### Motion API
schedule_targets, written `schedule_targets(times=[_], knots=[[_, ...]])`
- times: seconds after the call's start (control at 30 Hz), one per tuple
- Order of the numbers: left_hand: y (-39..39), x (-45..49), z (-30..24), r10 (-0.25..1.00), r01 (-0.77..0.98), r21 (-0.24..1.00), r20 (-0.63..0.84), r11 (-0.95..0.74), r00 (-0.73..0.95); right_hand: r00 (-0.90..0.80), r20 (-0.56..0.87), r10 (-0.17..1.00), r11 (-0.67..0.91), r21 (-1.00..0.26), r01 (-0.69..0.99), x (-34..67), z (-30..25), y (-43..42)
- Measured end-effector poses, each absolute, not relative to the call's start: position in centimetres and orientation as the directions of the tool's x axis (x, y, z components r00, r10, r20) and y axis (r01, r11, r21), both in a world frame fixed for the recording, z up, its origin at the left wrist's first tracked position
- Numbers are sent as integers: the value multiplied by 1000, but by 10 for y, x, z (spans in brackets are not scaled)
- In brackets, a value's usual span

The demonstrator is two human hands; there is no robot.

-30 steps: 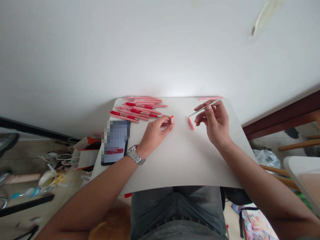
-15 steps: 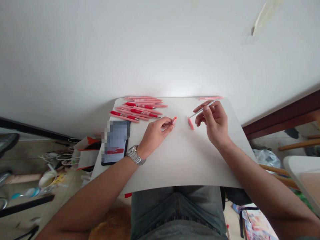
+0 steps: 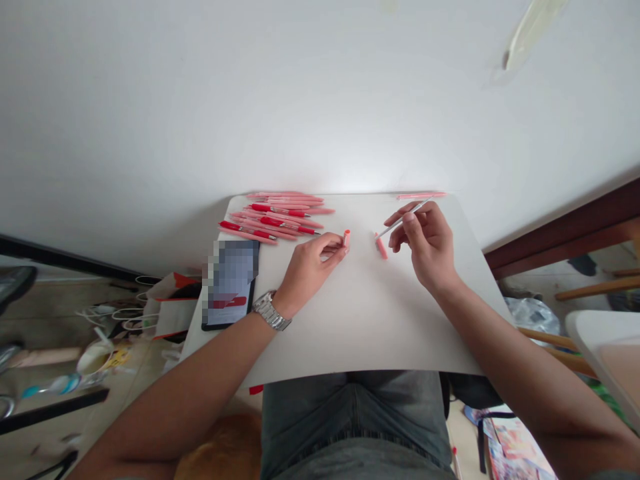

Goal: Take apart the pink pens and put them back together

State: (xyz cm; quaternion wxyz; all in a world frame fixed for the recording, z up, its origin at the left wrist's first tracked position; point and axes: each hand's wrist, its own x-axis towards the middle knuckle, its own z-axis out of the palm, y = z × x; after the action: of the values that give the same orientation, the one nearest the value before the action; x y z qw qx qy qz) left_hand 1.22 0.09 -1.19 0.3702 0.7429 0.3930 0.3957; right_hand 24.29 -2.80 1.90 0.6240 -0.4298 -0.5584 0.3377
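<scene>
- Pink plastic, short and stubby: a small pink plastic pen tip (image 3: 345,238) is pinched between the thumb and forefinger of the left hand (image 3: 311,264) and stands roughly upright just above the white tabletop (image 3: 360,320).
- The left hand is curled almost closed around that pinch, its other fingers folded under against the table. A silver metal wristwatch (image 3: 271,311) sits on its wrist.
- The right hand (image 3: 426,243) is half closed and grasps a thin white pen refill (image 3: 400,224) between thumb and fingertips. The refill slants out of the hand toward 8 o'clock, with its free end low near the table.
- A short pink plastic sleeve (image 3: 381,246) lies flat on the tabletop at the right hand's 9 o'clock, just beside the refill's free end. Whether the two touch cannot be told.
- The pen tip in the left hand is near that sleeve, at its 9 o'clock, with a strip of bare table between them. The two hands are apart.
- A pile of red and pink ballpoint pens (image 3: 277,217) lies at the left hand's 11 o'clock, by the table's far left corner.
- Some pale pink pen barrels (image 3: 420,195) lie along the far edge, at the right hand's 12 o'clock.
- A black smartphone (image 3: 231,283) lies at the left hand's 9 o'clock, on the table's left edge.
</scene>
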Motion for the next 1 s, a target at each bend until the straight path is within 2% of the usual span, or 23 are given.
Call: schedule_targets(times=[0.17,0.3,0.47,0.7,0.83,1.0], knots=[[-1,12,-6,880,287,848,358,-446,310,149,395,906,388,-919,74,243,20,-28],[-1,13,-7,879,281,849,359,-447,313,148,405,902,400,-914,67,243,20,-29],[1,11,-11,864,326,832,311,-448,395,142,399,906,391,-917,83,242,20,-29],[1,12,-8,875,267,862,325,-430,358,95,373,923,368,-928,65,245,16,-27],[-1,14,-7,856,232,868,327,-440,399,-18,327,945,326,-933,150,247,15,-29],[-4,15,-7,823,246,841,340,-482,454,-181,221,958,272,-901,339,243,15,-33]])
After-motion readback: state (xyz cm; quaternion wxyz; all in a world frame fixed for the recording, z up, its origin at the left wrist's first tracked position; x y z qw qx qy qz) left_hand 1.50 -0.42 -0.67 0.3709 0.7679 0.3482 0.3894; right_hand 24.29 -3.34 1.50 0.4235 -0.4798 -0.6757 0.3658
